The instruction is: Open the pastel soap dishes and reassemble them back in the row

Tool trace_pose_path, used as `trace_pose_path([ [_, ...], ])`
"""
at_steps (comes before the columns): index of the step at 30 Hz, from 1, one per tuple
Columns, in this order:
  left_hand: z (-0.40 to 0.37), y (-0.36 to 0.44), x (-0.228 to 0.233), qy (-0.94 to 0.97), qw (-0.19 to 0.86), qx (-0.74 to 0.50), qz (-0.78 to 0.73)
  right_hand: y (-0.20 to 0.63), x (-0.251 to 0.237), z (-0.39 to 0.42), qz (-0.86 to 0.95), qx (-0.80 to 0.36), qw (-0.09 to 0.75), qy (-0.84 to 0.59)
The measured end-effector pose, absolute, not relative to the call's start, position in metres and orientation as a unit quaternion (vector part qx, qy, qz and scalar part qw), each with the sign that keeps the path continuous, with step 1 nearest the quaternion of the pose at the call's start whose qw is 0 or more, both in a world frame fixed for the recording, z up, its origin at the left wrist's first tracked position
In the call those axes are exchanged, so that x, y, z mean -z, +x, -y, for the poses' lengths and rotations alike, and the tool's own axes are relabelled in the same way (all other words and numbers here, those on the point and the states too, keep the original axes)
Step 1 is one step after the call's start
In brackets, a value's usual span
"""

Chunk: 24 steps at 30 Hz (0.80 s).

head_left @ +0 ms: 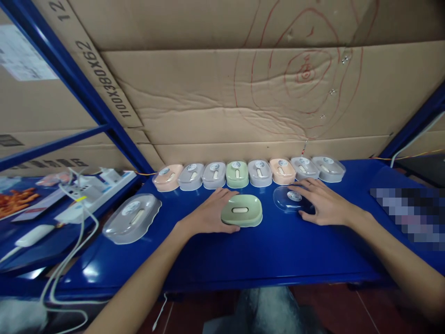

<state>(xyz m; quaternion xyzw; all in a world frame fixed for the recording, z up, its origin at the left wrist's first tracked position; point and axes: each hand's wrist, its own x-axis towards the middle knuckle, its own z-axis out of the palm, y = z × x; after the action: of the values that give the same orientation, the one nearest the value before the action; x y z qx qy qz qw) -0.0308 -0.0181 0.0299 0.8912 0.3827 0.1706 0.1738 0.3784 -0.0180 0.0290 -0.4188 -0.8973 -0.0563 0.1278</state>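
Note:
My left hand (210, 211) grips the left end of a green soap dish (256, 218), thumb at the near side and fingers at the far side. The dish has no cover on it and shows a pale oblong piece in its middle. To its right, my right hand (320, 202) holds the right end of a clear plastic lid (283, 200) with a round label. The lid is low over the blue table or resting on it; I cannot tell which. Behind both hands stands a row of lidded soap dishes, among them a green one (237, 175) and an orange one (282, 171).
A grey lidded soap dish (134, 218) sits at the left of the blue table (243, 260). White cables and a power strip (81, 197) lie further left. Cardboard (194, 93) with red rings drawn on it backs the table, between blue frame posts.

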Motion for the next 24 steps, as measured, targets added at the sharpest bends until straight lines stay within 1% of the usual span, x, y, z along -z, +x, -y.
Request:
trace_pose_path([
  [3,0.019,-0.026,-0.026,0.890,0.165,-0.181,-0.385,0.356,-0.041,0.024,0.904,0.052,0.153,-0.395],
  [7,0.021,-0.016,-0.018,0.890,0.149,-0.166,-0.396,0.302,-0.051,0.028,0.928,0.009,0.177,-0.327],
  [10,0.022,-0.012,-0.017,0.893,0.147,-0.166,-0.391,0.266,-0.044,0.025,0.947,-0.032,0.169,-0.271],
  [12,0.024,-0.012,-0.020,0.896,0.153,-0.163,-0.384,0.252,-0.034,0.023,0.950,-0.052,0.182,-0.249],
  [16,0.026,-0.015,-0.026,0.892,0.183,-0.164,-0.380,0.248,-0.019,0.022,0.943,-0.081,0.219,-0.237],
  [24,0.027,-0.017,-0.023,0.861,0.230,-0.212,-0.400,0.252,-0.014,0.024,0.933,-0.127,0.249,-0.228],
])
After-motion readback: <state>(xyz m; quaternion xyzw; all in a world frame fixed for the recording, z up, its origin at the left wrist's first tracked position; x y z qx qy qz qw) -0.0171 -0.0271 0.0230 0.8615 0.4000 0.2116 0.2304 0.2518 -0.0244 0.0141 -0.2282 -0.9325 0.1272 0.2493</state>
